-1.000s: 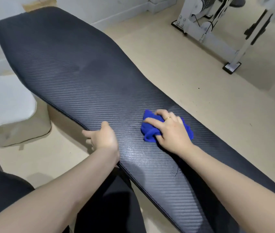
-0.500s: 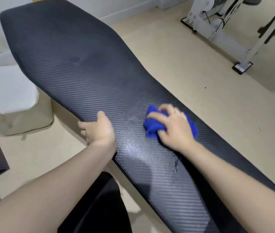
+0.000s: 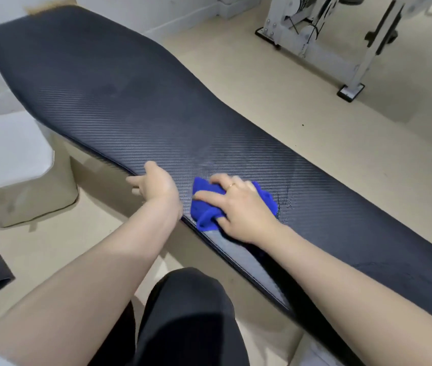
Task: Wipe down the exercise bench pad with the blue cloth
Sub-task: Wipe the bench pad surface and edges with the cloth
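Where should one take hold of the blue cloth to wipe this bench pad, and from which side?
Take the bunched middle of the blue cloth from above, palm down, as the right hand does. It lies crumpled on the bench pad, so only its top is free, and its raised folds probably give fingers something to pinch.

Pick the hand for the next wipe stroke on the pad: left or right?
Right, likely. The right hand grips the blue cloth, pressed on the bench pad beside wet droplets. The left hand holds no cloth; it rests on the pad's near edge, bracing.
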Action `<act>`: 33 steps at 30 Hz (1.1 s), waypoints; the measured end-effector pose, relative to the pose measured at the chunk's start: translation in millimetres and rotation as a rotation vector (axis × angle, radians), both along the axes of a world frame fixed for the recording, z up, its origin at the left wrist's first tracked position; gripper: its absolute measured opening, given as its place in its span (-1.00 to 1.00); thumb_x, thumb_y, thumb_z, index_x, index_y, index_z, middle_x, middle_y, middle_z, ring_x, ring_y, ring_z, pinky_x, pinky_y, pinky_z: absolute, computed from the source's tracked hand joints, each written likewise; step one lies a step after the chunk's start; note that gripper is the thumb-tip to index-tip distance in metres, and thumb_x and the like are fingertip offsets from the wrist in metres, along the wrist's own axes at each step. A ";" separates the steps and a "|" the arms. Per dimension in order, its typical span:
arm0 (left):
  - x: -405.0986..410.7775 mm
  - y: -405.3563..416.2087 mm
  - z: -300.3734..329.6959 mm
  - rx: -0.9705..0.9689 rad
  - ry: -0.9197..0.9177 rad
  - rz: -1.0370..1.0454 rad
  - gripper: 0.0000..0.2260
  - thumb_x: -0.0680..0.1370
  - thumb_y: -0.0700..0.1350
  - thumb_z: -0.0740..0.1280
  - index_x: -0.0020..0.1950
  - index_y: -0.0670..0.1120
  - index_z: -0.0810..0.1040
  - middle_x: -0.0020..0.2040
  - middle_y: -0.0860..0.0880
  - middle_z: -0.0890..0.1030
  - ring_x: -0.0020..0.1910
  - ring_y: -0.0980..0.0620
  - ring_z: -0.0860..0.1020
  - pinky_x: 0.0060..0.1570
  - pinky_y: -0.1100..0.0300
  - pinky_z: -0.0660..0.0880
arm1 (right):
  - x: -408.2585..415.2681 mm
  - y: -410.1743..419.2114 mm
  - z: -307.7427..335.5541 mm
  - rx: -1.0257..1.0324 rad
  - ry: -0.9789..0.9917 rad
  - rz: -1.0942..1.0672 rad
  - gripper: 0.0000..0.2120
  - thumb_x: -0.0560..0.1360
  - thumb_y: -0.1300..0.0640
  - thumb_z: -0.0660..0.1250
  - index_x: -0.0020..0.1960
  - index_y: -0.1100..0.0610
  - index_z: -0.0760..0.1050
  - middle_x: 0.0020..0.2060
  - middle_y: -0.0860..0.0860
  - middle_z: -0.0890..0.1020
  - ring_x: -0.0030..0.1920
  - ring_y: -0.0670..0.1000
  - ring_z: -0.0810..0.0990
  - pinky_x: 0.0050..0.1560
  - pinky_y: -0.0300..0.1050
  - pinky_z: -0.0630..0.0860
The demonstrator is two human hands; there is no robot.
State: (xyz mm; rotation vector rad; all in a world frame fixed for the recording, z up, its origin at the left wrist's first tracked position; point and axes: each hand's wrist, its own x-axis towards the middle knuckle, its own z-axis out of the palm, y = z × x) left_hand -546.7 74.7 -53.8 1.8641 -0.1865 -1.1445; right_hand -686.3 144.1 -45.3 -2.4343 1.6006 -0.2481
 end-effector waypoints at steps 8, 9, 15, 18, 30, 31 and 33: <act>8.1 72.4 4.5 0.013 0.300 -0.251 -0.36 0.51 0.17 0.12 0.55 0.05 0.02 0.54 0.03 0.16 0.48 0.04 0.21 0.45 0.07 0.14 | 26.9 36.5 1.3 -0.022 -0.012 -0.215 -0.59 0.37 0.11 0.23 0.19 -0.12 0.46 0.19 0.07 0.41 0.00 0.18 0.44 0.00 0.03 0.31; 4.9 80.0 7.5 0.010 0.363 -0.273 -0.35 0.50 0.18 0.13 0.54 0.06 0.05 0.53 0.04 0.18 0.47 0.05 0.23 0.38 0.12 0.19 | 28.8 56.8 2.4 0.005 -0.040 -0.125 -0.59 0.32 0.11 0.22 0.15 -0.11 0.49 0.16 0.08 0.44 -0.04 0.17 0.46 -0.04 0.04 0.33; -18.3 104.0 17.9 -0.041 0.368 -0.346 -0.45 0.63 0.07 0.03 0.56 0.08 -0.14 0.56 0.15 0.00 0.52 0.14 0.04 0.46 0.16 -0.04 | -19.9 52.0 -2.8 0.036 -0.069 -0.288 -0.51 0.36 0.17 0.14 0.24 -0.12 0.47 0.26 0.07 0.39 0.13 0.15 0.38 0.13 0.05 0.24; -24.4 104.7 17.2 -0.020 0.361 -0.380 -0.43 0.64 0.06 0.02 0.55 0.05 -0.23 0.56 0.14 -0.06 0.54 0.13 -0.01 0.47 0.16 -0.10 | -33.3 35.9 -4.4 -0.048 -0.022 -0.646 -0.59 0.47 0.18 0.21 0.27 -0.13 0.44 0.30 0.08 0.36 0.18 0.20 0.36 0.18 0.02 0.23; -39.7 89.4 20.3 0.092 0.362 -0.258 -0.42 0.64 0.06 0.03 0.54 0.06 -0.26 0.58 0.01 -0.14 0.56 0.03 -0.05 0.49 0.03 -0.11 | -35.6 62.0 -5.3 -0.028 -0.103 -0.606 -0.58 0.44 0.21 0.25 0.25 -0.09 0.47 0.24 0.12 0.40 0.15 0.21 0.40 0.21 0.10 0.31; -41.3 88.7 20.6 0.110 0.348 -0.249 -0.43 0.64 0.06 0.02 0.54 0.06 -0.26 0.58 -0.02 -0.15 0.56 0.01 -0.07 0.49 0.01 -0.13 | -40.4 50.4 -5.0 -0.031 -0.102 -0.700 -0.60 0.46 0.20 0.25 0.26 -0.09 0.46 0.26 0.11 0.39 0.18 0.20 0.39 0.23 0.06 0.27; -45.2 89.2 23.3 0.123 0.323 -0.230 -0.43 0.64 0.04 0.01 0.54 0.07 -0.26 0.58 -0.06 -0.16 0.56 -0.02 -0.07 0.48 0.00 -0.11 | -40.9 42.4 -3.2 -0.027 -0.100 -0.788 -0.61 0.47 0.17 0.25 0.25 -0.11 0.46 0.26 0.09 0.38 0.20 0.18 0.37 0.23 0.01 0.23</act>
